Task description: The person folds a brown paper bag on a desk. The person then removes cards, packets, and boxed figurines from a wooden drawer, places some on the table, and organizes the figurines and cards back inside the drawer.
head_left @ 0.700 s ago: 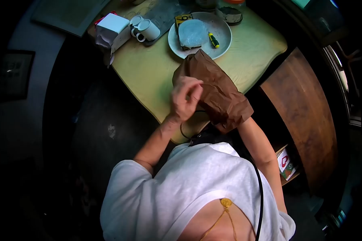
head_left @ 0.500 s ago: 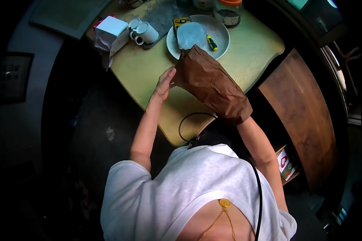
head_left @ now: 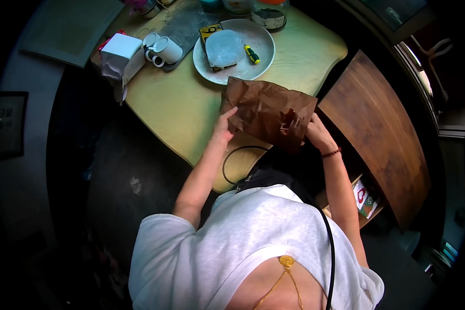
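A crumpled brown paper bag [head_left: 263,109] is held between my two hands above the table's near edge, a torn or folded opening showing near its right side. My left hand [head_left: 225,125] grips the bag's left edge, thumb on the near face and the other fingers partly hidden. At the right end, my right hand [head_left: 318,133] has its fingers closed on the bag's edge; a beaded bracelet circles that wrist. Just beyond the bag lies a white plate [head_left: 258,72] bearing a whitish round-cornered slab [head_left: 224,48] and a yellow-and-black tool [head_left: 251,54].
The pale wooden table [head_left: 163,111] carries white cups [head_left: 167,50], a white box [head_left: 121,51] and a jar [head_left: 269,16] along its far side. A brown wooden surface [head_left: 377,134] stands at the right. A black cable [head_left: 331,248] runs over the shirt.
My right hand has come out from inside the bag and now grips its right edge. My left hand has taken hold of the left edge. The bag has turned more level, and the view has shifted.
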### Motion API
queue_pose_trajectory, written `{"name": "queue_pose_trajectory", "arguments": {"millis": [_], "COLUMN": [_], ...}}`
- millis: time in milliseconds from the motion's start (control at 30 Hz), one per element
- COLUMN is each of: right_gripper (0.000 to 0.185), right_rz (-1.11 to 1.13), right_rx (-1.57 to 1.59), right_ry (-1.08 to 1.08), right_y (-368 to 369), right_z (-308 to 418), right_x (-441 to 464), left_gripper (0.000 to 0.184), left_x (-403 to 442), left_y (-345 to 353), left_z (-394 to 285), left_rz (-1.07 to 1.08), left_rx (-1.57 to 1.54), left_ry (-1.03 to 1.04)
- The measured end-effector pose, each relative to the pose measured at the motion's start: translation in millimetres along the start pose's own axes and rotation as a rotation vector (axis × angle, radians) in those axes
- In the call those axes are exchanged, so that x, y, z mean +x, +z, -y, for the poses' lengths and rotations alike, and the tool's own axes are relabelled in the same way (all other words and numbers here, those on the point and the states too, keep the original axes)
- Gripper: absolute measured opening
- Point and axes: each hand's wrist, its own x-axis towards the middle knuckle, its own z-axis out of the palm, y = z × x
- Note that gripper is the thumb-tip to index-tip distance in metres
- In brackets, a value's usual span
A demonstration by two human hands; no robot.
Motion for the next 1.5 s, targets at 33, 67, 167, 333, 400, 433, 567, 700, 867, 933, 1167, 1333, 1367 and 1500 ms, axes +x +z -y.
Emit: {"name": "queue_pose_trajectory", "arguments": {"millis": [33, 67, 167, 333, 400, 433, 567, 700, 867, 933, 1167, 1333, 1367, 1500], "right_gripper": [0.022, 0.021, 0.022, 0.071, 0.083, 0.079, 0.062, 0.035, 0.042, 0.046, 0.055, 0.055, 0.059, 0.070], "right_rz": [-0.058, -0.264, -0.746, -0.339, -0.362, -0.348, -0.346, -0.351, -0.547, -0.488, -0.496, -0.614, -0.600, -0.569], "right_rx": [0.211, 0.117, -0.196, -0.387, -0.368, -0.282, -0.384, -0.474, -1.179, -1.326, -0.866, -0.581, -0.604, -0.696], "right_ry": [0.065, 0.121, -0.324, -0.061, -0.157, -0.205, -0.088, -0.337, -0.760, -0.726, -0.670, -0.493, -0.489, -0.399], "right_y": [4.9, -8.6, -4.7, 72.4, 77.6, 79.0, 77.7, 68.3, 63.9, 68.6, 54.5, 32.8, 29.0, 23.9], "right_z": [28.3, 16.5, -2.3, 6.6, -5.2, 13.7, 5.8, 1.3, 8.3, 2.3, -47.3, -38.4, -33.4, -13.2], "right_x": [-25.8, -35.7, -50.7, -36.5, -15.2, -22.1, -14.8, -17.5, -0.2, 8.5, 15.2, 48.6, 59.9, 103.4], "left_gripper": [0.036, 0.036, 0.042, 0.051, 0.066, 0.067, 0.070, 0.067, 0.080, 0.091, 0.096, 0.092, 0.089, 0.058], "left_x": [-1.4, -3.4, -3.3, -35.2, -38.6, -40.6, -43.3, -50.1, -37.3, -34.6, -43.3, -8.2, 0.5, 38.8], "left_y": [2.0, 5.8, 10.6, 66.7, 75.1, 76.5, 79.3, 85.3, 47.3, 38.4, 11.8, 36.4, 41.4, 50.1], "left_z": [-1.1, -1.5, 8.1, 44.5, 60.4, 70.4, 97.2, 77.3, 17.8, -6.8, -49.4, -55.8, -58.3, -59.4], "left_rz": [0.006, 0.011, 0.004, 0.066, 0.128, 0.217, 0.408, 0.461, 0.170, 0.148, 0.051, 0.048, 0.061, 0.147], "left_rx": [-0.006, -0.011, -0.030, -0.004, 0.020, -0.047, -0.157, -0.026, 0.594, 0.690, 1.498, 1.519, 1.501, 1.378], "left_ry": [0.058, 0.118, 0.093, 0.011, -0.136, -0.185, -0.279, -0.334, 0.222, 0.458, 0.494, 0.900, 0.885, 0.901]}}
